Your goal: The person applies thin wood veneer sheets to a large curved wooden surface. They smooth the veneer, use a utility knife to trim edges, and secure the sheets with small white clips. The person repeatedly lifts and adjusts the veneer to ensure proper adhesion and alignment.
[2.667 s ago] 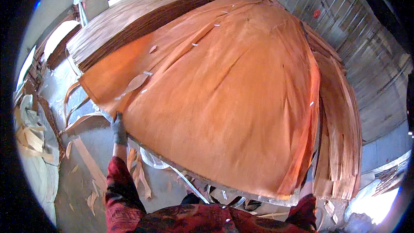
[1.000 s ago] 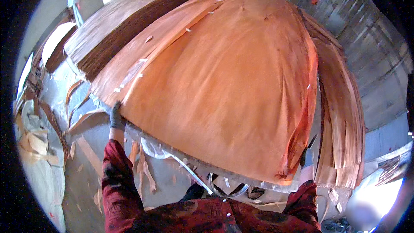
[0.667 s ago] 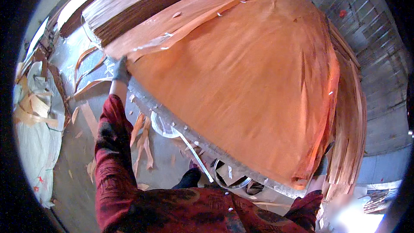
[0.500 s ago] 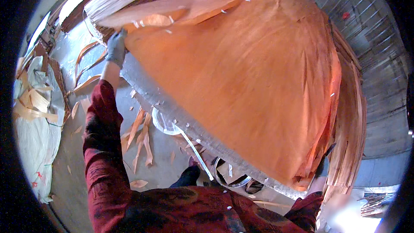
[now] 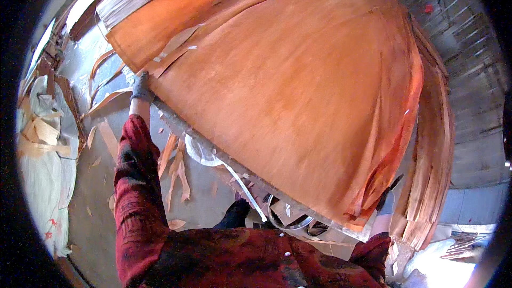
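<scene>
A broad sheet of orange-brown wood veneer (image 5: 277,101) lies over the bench in front of me, its surface wrinkled toward the right. At its left corner, my left hand (image 5: 142,86) in a grey glove is closed on the sheet's edge, fingertips partly hidden. My gloved right hand (image 5: 385,205) is low at the right, beside the sheet's near right corner. From it sticks a dark, narrow, pointed thing (image 5: 396,182) whose kind I cannot make out; most of those fingers are hidden. A second, brighter orange veneer layer (image 5: 165,19) shows at the far left.
Stacked veneer (image 5: 429,181) hangs along the right side. Under the near edge are a white round object with a pale strip (image 5: 242,187) and a round metal-rimmed container (image 5: 288,218). Veneer scraps (image 5: 178,173) litter the floor; white sacking (image 5: 45,176) lies left.
My left hand has moved slightly nearer with the sheet's edge, and the lifted left part has settled lower, uncovering the bright layer. My right hand has shifted slightly left.
</scene>
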`<state>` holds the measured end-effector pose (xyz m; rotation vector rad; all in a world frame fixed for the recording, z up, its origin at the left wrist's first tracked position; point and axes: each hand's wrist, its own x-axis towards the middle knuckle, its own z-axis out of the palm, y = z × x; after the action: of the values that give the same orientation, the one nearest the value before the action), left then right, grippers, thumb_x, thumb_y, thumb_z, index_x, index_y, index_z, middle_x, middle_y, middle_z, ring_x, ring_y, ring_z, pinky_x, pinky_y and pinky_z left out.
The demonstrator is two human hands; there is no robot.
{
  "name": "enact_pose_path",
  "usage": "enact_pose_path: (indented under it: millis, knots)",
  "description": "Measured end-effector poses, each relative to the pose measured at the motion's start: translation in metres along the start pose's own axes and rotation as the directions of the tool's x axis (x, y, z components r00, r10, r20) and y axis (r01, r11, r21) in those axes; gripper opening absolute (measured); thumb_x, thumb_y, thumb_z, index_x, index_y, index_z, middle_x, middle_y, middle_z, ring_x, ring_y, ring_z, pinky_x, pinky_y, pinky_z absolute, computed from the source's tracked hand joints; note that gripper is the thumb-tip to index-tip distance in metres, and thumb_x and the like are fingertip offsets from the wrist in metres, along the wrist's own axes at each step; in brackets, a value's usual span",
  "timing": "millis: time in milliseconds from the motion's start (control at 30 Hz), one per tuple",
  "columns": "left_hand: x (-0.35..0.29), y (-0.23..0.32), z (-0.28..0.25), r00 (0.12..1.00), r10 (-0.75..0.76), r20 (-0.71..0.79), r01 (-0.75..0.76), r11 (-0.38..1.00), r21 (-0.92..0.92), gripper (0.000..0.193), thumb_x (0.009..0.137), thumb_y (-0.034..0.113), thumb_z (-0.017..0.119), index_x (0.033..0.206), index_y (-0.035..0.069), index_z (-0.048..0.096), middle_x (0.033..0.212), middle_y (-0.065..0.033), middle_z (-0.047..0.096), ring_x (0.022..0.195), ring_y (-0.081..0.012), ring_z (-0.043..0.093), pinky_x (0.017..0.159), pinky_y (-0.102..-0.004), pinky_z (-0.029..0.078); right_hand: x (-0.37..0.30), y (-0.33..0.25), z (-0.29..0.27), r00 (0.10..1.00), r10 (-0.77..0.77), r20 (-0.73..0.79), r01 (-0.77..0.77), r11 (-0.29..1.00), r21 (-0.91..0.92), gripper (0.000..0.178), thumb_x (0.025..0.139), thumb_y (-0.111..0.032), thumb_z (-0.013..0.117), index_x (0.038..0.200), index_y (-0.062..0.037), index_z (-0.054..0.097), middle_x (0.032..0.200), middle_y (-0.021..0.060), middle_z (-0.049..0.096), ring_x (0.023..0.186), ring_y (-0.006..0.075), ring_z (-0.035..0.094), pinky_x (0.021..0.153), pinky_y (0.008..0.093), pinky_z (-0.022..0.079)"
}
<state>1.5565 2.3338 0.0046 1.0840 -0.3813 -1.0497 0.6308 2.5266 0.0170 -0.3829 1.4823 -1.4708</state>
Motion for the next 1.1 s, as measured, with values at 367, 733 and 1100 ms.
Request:
enact_pose_path:
  millis: [367,733,1100]
  knots:
    - [0.027,0.005,-0.045,0.967,-0.214,0.141,0.205,0.976,0.078,0.026,0.083,0.031,0.058,0.094,0.008,0.056,0.075,-0.0097,0.060,0.058,-0.0276,0.056,0.056,-0.0397,0.049,0.017,0.000,0.002,0.998,0.044,-0.052,-0.050,0.991,-0.121,0.026,0.084,-0.026,0.051,0.097,-0.0055,0.061,0.087,0.0079,0.064,0.075,0.0239,0.063,0.063,0.0374,0.052]
    - [0.005,0.026,-0.023,0.926,-0.362,-0.109,0.377,0.905,0.195,0.028,0.086,0.029,0.058,0.100,0.005,0.061,0.084,-0.0112,0.064,0.069,-0.0263,0.063,0.062,-0.0390,0.053,0.014,-0.018,-0.002,0.991,0.079,-0.109,-0.104,0.964,-0.244,0.027,0.085,-0.027,0.051,0.099,-0.0053,0.061,0.087,0.0083,0.064,0.076,0.0243,0.063,0.065,0.0378,0.053]
    - [0.037,0.018,-0.010,0.881,-0.470,0.055,0.437,0.853,0.284,0.027,0.089,0.027,0.051,0.099,0.004,0.060,0.093,-0.0122,0.063,0.079,-0.0288,0.061,0.071,-0.0441,0.052,0.045,-0.028,0.004,0.979,0.067,-0.191,-0.130,0.932,-0.339,0.029,0.085,-0.028,0.052,0.100,-0.0051,0.061,0.088,0.0087,0.065,0.077,0.0247,0.063,0.066,0.0382,0.053]
